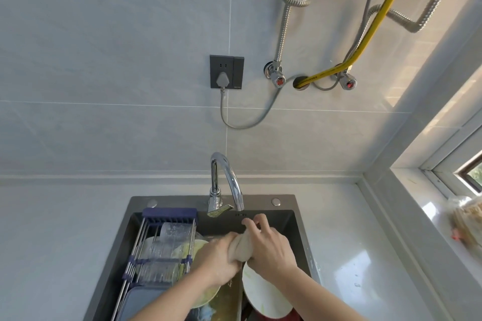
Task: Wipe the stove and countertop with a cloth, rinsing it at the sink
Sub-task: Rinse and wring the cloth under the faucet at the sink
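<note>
Over the sink (300, 219), both hands gripped one beige cloth (243, 247), bunched into a thick roll between them. Left hand (217, 259) was curled round the lower left end of the cloth; right hand (268, 245) was curled round the upper right end, fingers (251, 221) wrapped over the top. The two hands were touching or nearly touching along the roll. Cloth was held below and slightly in front of the faucet (229, 177) spout. Could not tell whether water was running.

Sink contents, noted as seen:
- Wire dish rack (159, 242) with dark blue ends spanned the left part of the basin; clear glass ware (167, 234) sat in it, detail blurred.
- Pale green dish (191, 249) lay under the left wrist, partly hidden.
- White plate (263, 297) leaned in the right part of the basin, under the right forearm, with something red beneath its lower edge.

Surroundings: light grey countertop (352, 255) either side of the sink. On the tiled wall, a dark socket (227, 71) carried a grey plug; its cable looped right toward a hole in the tile. Two valves with red centres sat beside it, with metal flexible hoses and a yellow hose (370, 26) running up. A bag (467, 221) rested on the window sill at right, contents unclear.
</note>
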`<action>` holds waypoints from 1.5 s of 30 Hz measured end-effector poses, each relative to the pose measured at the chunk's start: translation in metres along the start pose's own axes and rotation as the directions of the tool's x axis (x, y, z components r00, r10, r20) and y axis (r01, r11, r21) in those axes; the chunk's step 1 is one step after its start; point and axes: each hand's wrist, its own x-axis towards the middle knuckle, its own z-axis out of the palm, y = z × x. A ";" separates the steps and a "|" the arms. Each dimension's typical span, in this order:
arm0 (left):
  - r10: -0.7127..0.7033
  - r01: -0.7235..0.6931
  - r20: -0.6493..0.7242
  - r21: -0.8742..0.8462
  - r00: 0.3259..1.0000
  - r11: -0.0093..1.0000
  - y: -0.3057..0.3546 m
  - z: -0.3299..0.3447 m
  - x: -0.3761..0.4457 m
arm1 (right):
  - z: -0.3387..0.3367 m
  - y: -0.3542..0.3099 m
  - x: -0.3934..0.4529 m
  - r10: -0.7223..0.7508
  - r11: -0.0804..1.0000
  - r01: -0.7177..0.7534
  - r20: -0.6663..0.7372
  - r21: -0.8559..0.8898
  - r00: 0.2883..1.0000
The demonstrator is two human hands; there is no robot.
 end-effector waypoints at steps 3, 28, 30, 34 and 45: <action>-0.008 0.072 0.179 -0.352 0.984 0.933 -0.005 -0.024 0.011 | 0.007 0.008 -0.012 -0.103 0.995 0.104 -0.169 -0.002 0.980; -0.172 0.069 0.217 0.413 0.961 0.908 0.024 0.001 -0.012 | -0.005 -0.027 0.005 -0.105 0.856 0.287 0.400 -0.429 0.910; -0.141 0.045 0.200 0.421 0.970 0.906 0.021 0.011 -0.012 | -0.003 -0.024 0.007 -0.087 0.864 0.288 0.441 -0.413 0.893; -0.072 -0.012 0.180 0.427 0.981 0.904 0.014 0.023 -0.017 | 0.004 -0.020 0.007 -0.052 0.888 0.261 0.480 -0.379 0.876; 0.166 -0.194 0.109 0.350 0.980 0.917 0.003 -0.010 -0.003 | 0.013 0.040 -0.007 0.036 0.609 -0.438 0.530 0.661 0.847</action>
